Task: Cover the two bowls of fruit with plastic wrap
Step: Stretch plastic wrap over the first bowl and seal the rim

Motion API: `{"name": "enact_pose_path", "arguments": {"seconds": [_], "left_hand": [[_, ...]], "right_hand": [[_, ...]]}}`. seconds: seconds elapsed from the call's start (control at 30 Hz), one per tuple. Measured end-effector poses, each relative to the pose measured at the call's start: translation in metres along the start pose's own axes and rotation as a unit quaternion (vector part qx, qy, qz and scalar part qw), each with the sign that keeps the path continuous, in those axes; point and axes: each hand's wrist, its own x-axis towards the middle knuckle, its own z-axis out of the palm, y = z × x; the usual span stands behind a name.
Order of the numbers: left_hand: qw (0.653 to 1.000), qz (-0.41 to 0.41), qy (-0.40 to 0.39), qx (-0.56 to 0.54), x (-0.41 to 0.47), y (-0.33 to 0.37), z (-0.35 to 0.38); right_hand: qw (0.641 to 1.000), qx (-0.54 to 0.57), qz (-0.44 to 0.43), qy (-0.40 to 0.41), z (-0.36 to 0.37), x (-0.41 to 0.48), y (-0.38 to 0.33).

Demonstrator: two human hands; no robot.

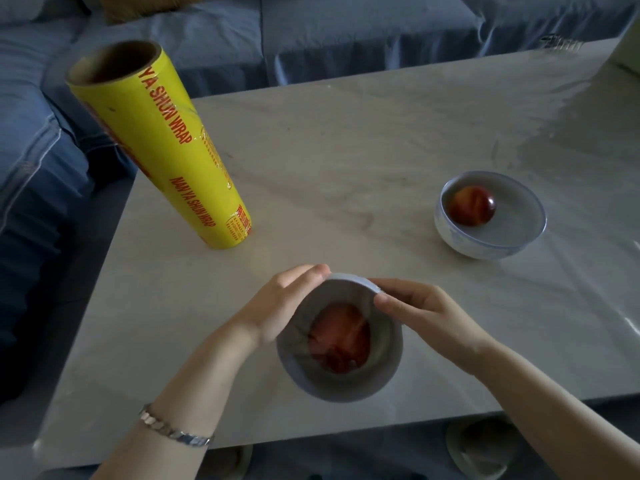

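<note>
A pale bowl near the table's front edge holds a red fruit under a film of plastic wrap. My left hand presses against the bowl's left side with its fingers curved round the far rim. My right hand pinches the wrap at the far right rim. A second white bowl with a red fruit stands at the right, apart from both hands; a thin film seems to lie across its top. The yellow roll of plastic wrap stands upright at the back left.
The marble table runs to a near edge just below the bowl. A blue sofa wraps round the far and left sides. Pale round objects lie on the floor under the front edge.
</note>
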Motion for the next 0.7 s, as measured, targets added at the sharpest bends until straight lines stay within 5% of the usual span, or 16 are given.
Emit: {"name": "enact_pose_path", "arguments": {"seconds": [0.17,0.43,0.7], "left_hand": [[0.992,-0.028,0.073,0.100,0.000,0.010,0.004],[0.995,-0.021,0.095,-0.012,-0.015,-0.001,0.004],[0.991,0.009,0.115,-0.063,-0.022,-0.002,0.008]], "right_hand": [[0.999,0.032,0.018,0.025,0.006,0.005,-0.005],[0.987,-0.132,-0.030,0.088,0.005,0.007,-0.014],[0.986,-0.160,0.039,-0.014,-0.003,0.020,-0.039]]}}
